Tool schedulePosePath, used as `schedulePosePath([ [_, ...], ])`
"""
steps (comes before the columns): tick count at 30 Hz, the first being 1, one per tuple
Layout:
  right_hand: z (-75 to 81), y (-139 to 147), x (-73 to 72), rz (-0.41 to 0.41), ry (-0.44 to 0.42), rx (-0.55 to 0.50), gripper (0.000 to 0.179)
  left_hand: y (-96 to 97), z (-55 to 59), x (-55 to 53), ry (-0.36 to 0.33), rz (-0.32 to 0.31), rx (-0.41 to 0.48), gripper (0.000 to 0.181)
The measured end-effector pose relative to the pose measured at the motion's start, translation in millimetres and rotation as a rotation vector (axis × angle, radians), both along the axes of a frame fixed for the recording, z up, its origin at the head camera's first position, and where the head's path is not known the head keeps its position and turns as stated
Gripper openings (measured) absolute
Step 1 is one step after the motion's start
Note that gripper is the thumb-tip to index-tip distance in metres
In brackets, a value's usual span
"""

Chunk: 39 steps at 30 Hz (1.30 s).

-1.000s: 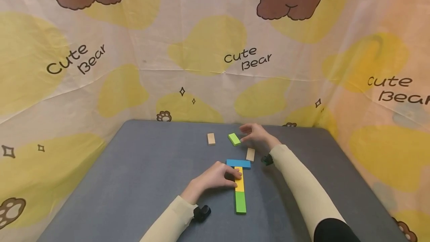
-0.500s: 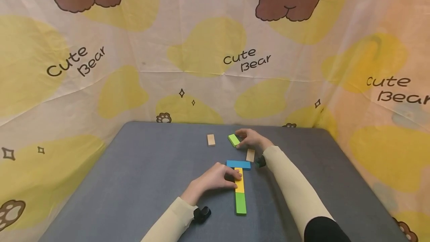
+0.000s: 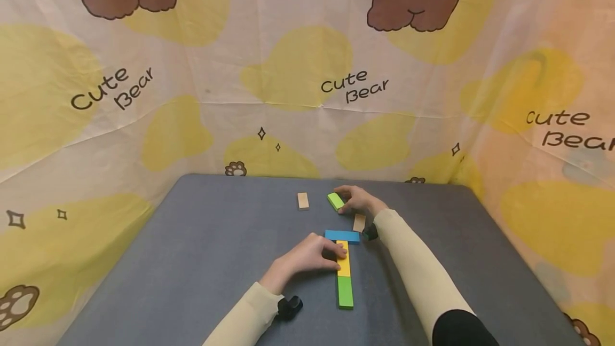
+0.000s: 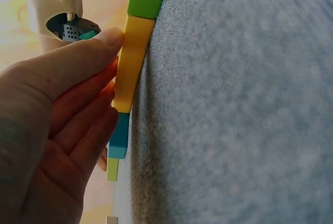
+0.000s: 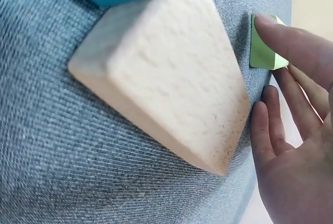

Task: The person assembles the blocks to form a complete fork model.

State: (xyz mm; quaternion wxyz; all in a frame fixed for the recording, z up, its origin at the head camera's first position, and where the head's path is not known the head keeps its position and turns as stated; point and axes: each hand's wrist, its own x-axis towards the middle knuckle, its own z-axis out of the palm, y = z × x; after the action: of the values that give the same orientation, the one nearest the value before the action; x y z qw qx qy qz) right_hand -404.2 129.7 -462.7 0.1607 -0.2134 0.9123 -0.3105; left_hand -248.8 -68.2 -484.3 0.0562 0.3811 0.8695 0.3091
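Observation:
In the head view, my left hand (image 3: 307,254) rests its thumb and fingertips on a yellow block (image 3: 344,267). The wrist view shows those fingers fairly straight against the block's face. A green block (image 3: 345,293) adjoins its near end, and a blue block (image 3: 342,236) lies crosswise at its far end. Farther back, my right hand (image 3: 359,199) pinches a light green block (image 3: 334,201) lying on the table, thumb at the near end and index finger at the far end. In the right wrist view the thumb presses on that block and the index finger is partly hidden behind it.
A plain wooden block (image 3: 359,222) lies beneath the right wrist, close to the blue block; it looms large in the right wrist view. Another wooden block (image 3: 302,201) lies farther left on the grey table (image 3: 216,250). A patterned cloth (image 3: 288,84) hangs behind and beside the table.
My right hand has moved left to the light green block and taken hold of it. My left hand has stayed on the yellow block.

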Motion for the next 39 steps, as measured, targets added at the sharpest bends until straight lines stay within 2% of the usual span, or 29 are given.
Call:
schedulePosePath([
  [14,-4.6,-1.8,-0.7,-0.073,0.020,0.006,0.066,0.4,-0.9,-1.7,-0.005,0.006,-0.015,0.027],
  [39,-7.7,-1.0,-5.8,-0.104,0.078,0.030,0.065,0.7,-2.6,-6.0,-0.019,-0.004,-0.008,0.028],
])
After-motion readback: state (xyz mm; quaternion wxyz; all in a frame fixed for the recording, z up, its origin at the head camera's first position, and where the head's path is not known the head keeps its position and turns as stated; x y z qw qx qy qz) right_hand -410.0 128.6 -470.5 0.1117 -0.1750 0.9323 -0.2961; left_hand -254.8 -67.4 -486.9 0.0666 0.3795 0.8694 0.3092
